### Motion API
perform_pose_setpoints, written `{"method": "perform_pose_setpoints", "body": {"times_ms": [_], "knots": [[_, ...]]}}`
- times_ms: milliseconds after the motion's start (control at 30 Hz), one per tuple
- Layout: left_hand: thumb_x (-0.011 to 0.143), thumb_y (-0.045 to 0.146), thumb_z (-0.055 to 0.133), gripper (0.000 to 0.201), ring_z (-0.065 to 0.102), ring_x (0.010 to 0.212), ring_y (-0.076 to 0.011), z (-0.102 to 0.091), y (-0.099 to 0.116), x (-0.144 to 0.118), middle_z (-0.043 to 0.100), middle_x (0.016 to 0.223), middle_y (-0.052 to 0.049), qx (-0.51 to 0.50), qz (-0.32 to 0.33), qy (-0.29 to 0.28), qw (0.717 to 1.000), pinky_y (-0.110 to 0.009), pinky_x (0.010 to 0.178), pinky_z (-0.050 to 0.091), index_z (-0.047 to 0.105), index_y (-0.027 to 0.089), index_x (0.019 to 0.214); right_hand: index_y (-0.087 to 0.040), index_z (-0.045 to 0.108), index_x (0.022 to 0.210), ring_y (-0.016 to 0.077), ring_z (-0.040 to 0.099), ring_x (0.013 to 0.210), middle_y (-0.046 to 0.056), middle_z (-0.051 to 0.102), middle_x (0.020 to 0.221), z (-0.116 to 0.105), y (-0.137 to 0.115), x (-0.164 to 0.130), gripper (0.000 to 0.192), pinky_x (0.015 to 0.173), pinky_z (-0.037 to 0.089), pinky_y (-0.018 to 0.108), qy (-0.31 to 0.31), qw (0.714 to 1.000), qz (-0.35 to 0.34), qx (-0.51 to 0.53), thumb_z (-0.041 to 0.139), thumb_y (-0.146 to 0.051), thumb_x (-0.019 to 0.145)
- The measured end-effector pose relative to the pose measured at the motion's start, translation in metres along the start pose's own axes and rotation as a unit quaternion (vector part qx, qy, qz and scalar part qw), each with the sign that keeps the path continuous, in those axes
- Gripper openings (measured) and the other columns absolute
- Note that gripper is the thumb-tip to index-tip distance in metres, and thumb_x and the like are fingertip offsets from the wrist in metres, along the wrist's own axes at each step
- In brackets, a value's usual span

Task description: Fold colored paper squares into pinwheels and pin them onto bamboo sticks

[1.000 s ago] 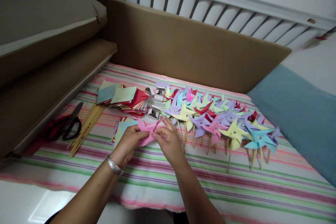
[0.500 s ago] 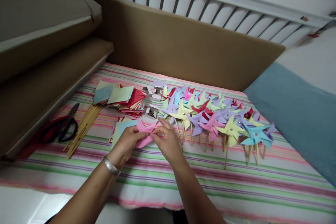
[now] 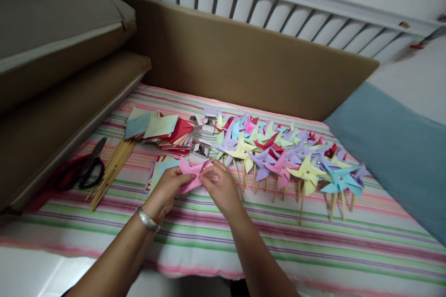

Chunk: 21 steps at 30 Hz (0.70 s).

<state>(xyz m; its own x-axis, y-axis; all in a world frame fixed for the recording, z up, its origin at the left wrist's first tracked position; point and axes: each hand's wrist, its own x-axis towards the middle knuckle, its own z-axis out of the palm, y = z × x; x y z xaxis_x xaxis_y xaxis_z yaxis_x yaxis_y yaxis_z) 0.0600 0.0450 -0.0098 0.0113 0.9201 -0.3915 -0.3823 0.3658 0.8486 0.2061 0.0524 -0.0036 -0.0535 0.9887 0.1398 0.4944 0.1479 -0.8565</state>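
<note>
A pink paper pinwheel (image 3: 190, 170) with folded-in blades is held between my hands, over the striped cloth. My left hand (image 3: 170, 188), with a silver bangle at the wrist, grips its left side, thumb pressed near the centre. My right hand (image 3: 219, 184) pinches at the middle of the pink paper with thumb and fingertips. Whether a pin sits between those fingertips cannot be made out. Just behind the hands are loose paper sheets (image 3: 160, 167) and a small open box of pins (image 3: 201, 148).
Finished pinwheels (image 3: 308, 174) on sticks crowd the right side. At left lie black-handled scissors (image 3: 91, 171), a bundle of wooden sticks (image 3: 114, 167) and stacks of coloured paper (image 3: 162, 126). A brown board (image 3: 244, 55) stands at the back, padded cushions (image 3: 62, 97) at far left.
The pink paper has tilted slightly, and its lower blade has drawn up toward the centre. My fingers have shifted a little around the middle; both hands keep hold.
</note>
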Motion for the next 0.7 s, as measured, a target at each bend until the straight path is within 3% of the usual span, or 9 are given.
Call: {"method": "perform_pose_setpoints", "body": {"times_ms": [133, 300, 433, 567, 700], "knots": [[0.054, 0.021, 0.075, 0.016, 0.059, 0.057, -0.0122, -0.003, 0.006, -0.002, 0.070, 0.065, -0.005, -0.024, 0.004, -0.002, 1.000, -0.022, 0.058, 0.042, 0.070, 0.012, 0.067, -0.021, 0.061, 0.091, 0.0240, 0.059, 0.102, 0.009, 0.065, 0.106, -0.007, 0.004, 0.005, 0.026, 0.087, 0.045, 0.038, 0.015, 0.986, 0.093, 0.136, 0.064, -0.036, 0.069], [0.055, 0.022, 0.076, 0.020, 0.061, 0.062, -0.0142, -0.001, 0.005, -0.004, 0.071, 0.068, -0.006, -0.044, 0.022, -0.010, 0.999, -0.024, 0.066, 0.045, 0.071, 0.012, 0.071, -0.018, 0.062, 0.084, 0.0206, 0.064, 0.082, 0.006, 0.069, 0.085, -0.001, 0.001, 0.004, 0.032, 0.076, 0.048, 0.033, -0.055, 0.944, 0.163, 0.283, 0.071, -0.037, 0.061], [0.054, 0.023, 0.076, 0.021, 0.061, 0.062, -0.0142, 0.003, -0.001, -0.003, 0.071, 0.068, -0.005, -0.033, 0.036, -0.015, 0.999, -0.024, 0.065, 0.045, 0.072, 0.014, 0.072, -0.018, 0.064, 0.073, 0.0157, 0.059, 0.068, 0.001, 0.067, 0.072, 0.004, -0.005, 0.001, 0.021, 0.069, 0.045, 0.028, -0.113, 0.931, 0.164, 0.307, 0.071, -0.032, 0.060], [0.054, 0.022, 0.076, 0.018, 0.061, 0.061, -0.0144, 0.003, -0.002, -0.004, 0.071, 0.067, -0.004, -0.017, 0.025, -0.021, 0.999, -0.024, 0.063, 0.044, 0.071, 0.014, 0.069, -0.018, 0.060, 0.061, 0.0111, 0.049, 0.055, -0.004, 0.056, 0.057, 0.003, -0.005, 0.001, 0.014, 0.057, 0.038, 0.023, -0.122, 0.936, 0.150, 0.295, 0.069, -0.029, 0.061], [0.054, 0.020, 0.076, 0.017, 0.060, 0.060, -0.0134, 0.001, 0.001, -0.008, 0.071, 0.067, -0.004, -0.005, 0.006, -0.041, 0.999, -0.022, 0.061, 0.043, 0.071, 0.013, 0.068, -0.017, 0.061, 0.061, 0.0107, 0.048, 0.054, -0.005, 0.055, 0.057, 0.002, -0.006, 0.000, 0.014, 0.055, 0.037, 0.023, -0.136, 0.942, 0.137, 0.275, 0.068, -0.029, 0.062]]}}
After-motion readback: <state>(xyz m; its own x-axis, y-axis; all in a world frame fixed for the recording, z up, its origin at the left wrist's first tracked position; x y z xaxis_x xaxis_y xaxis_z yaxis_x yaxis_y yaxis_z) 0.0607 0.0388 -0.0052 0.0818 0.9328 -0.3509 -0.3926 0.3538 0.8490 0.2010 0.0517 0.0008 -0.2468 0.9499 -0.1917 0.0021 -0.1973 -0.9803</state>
